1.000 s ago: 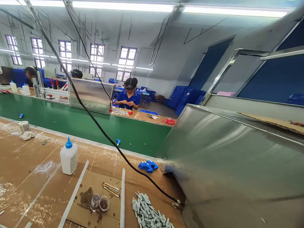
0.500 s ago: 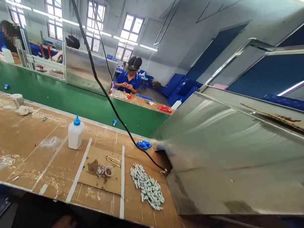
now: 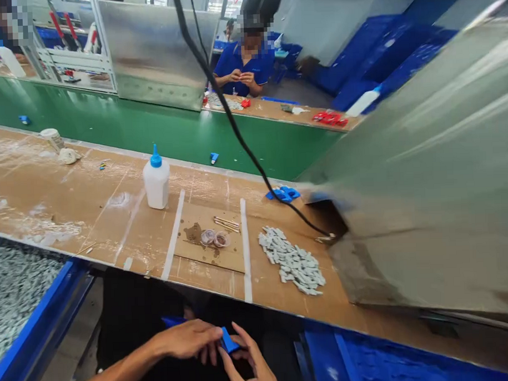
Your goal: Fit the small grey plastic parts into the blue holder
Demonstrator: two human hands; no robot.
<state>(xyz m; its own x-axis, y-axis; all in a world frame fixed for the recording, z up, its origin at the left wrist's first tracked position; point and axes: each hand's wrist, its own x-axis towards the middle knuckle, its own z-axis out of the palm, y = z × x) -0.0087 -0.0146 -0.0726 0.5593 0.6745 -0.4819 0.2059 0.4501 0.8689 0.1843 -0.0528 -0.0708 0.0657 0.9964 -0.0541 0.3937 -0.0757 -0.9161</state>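
Below the bench's front edge, over my dark-clothed lap, my left hand (image 3: 195, 338) and my right hand (image 3: 249, 360) meet around a small blue piece (image 3: 229, 341). The fingers of my left hand press on its upper left side. Thumb and fingers of my right hand hold it from the right. On the bench above sits a piece of cardboard (image 3: 188, 212) with two small round cups (image 3: 214, 238) and several thin sticks (image 3: 227, 223). A heap of pale grey pieces (image 3: 292, 261) lies to its right, and blue pieces (image 3: 283, 194) lie behind the heap.
A white bottle (image 3: 156, 184) with a blue cap stands left of the cardboard. A black cable (image 3: 248, 149) hangs down to the bench. A metal panel (image 3: 425, 207) rises at right. Across the green belt (image 3: 177, 135) a person (image 3: 245, 63) works. A blue bin (image 3: 38, 331) is at lower left.
The view has tilted down and come closer to the bench. Both hands and the blue piece now show over my lap; earlier only a dim, blurred hand was at the bottom edge.
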